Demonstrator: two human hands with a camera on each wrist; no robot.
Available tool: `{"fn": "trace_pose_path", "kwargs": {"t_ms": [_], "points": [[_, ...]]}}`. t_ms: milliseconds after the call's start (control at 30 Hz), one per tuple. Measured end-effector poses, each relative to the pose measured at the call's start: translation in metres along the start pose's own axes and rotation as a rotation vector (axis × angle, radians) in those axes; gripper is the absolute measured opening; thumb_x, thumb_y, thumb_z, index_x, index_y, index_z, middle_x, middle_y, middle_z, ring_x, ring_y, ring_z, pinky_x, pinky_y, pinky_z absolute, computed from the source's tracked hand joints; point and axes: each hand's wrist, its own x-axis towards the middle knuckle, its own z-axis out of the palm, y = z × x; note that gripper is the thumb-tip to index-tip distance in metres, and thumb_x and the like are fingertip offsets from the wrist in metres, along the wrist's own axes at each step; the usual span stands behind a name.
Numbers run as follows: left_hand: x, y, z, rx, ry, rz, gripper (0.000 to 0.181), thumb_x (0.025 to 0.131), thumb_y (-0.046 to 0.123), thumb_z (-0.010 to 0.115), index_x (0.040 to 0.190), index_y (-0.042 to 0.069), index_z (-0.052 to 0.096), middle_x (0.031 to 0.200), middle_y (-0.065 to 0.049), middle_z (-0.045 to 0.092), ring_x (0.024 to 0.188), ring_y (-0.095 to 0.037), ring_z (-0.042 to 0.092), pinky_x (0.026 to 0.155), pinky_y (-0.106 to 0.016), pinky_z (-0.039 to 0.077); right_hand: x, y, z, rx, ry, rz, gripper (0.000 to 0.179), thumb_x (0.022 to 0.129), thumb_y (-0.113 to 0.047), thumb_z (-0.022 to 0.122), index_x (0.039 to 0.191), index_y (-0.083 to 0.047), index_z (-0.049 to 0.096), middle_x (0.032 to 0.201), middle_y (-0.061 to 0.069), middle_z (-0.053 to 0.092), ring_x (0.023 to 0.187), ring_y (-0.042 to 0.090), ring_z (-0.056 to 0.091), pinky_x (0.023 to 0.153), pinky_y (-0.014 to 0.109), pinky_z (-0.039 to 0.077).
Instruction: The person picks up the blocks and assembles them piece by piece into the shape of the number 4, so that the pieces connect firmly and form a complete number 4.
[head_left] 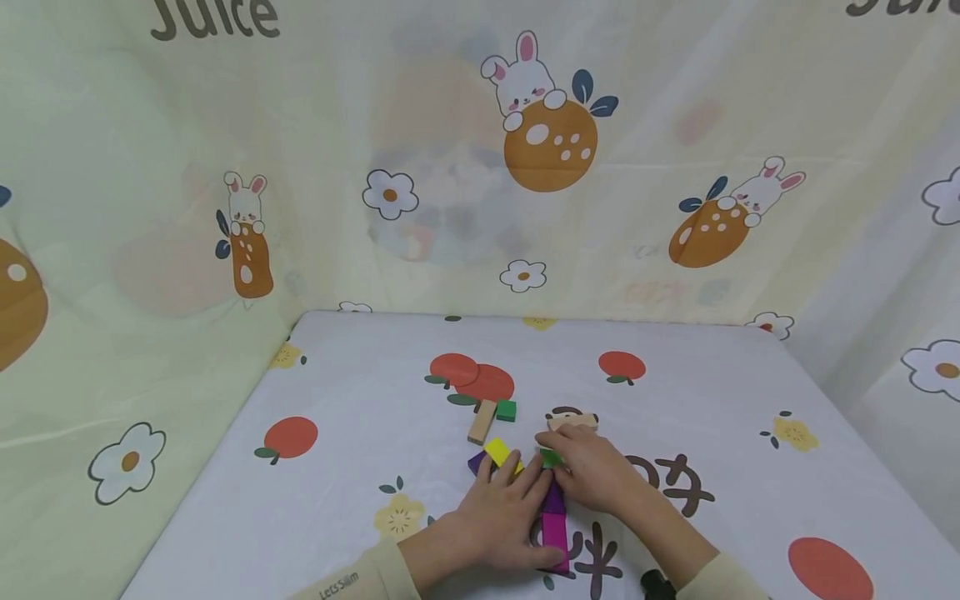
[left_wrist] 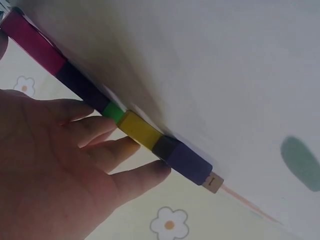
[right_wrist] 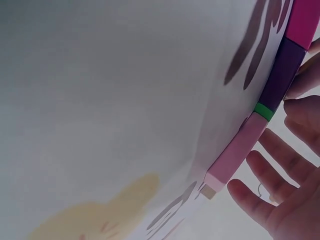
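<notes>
In the head view my left hand [head_left: 502, 517] lies over the row of blocks with its fingers spread. Its thumb is by the magenta block [head_left: 555, 533], its fingertips at the yellow block [head_left: 498, 452] and the purple block [head_left: 554, 498]. A second purple block [left_wrist: 189, 162] follows the yellow one in the left wrist view. My right hand [head_left: 600, 471] reaches around the green block [head_left: 551, 458] from the right. The right wrist view has its extended fingers beside a pink block [right_wrist: 237, 147], which joins the row after the green one.
Beyond the hands lie a plain wooden block [head_left: 482, 422], a small green block [head_left: 506, 411] and another wooden block [head_left: 573, 422]. A black object [head_left: 657, 585] is near my right forearm. The white printed tablecloth [head_left: 360, 392] meets a patterned curtain [head_left: 322, 217] at the back.
</notes>
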Motion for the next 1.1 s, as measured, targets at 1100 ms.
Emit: {"fn": "trace_pose_path", "kwargs": {"t_ms": [1100], "points": [[0.005, -0.001, 0.002, -0.012, -0.014, -0.016, 0.099, 0.087, 0.085, 0.043, 0.166, 0.028, 0.023, 0.174, 0.006, 0.017, 0.16, -0.031, 0.018, 0.123, -0.064, 0.024, -0.006, 0.019, -0.003, -0.039, 0.007, 0.111, 0.03, 0.093, -0.011, 0.075, 0.123, -0.011, 0.073, 0.126, 0.013, 0.07, 0.122, 0.036, 0.066, 0.104, 0.055, 0.052]]}}
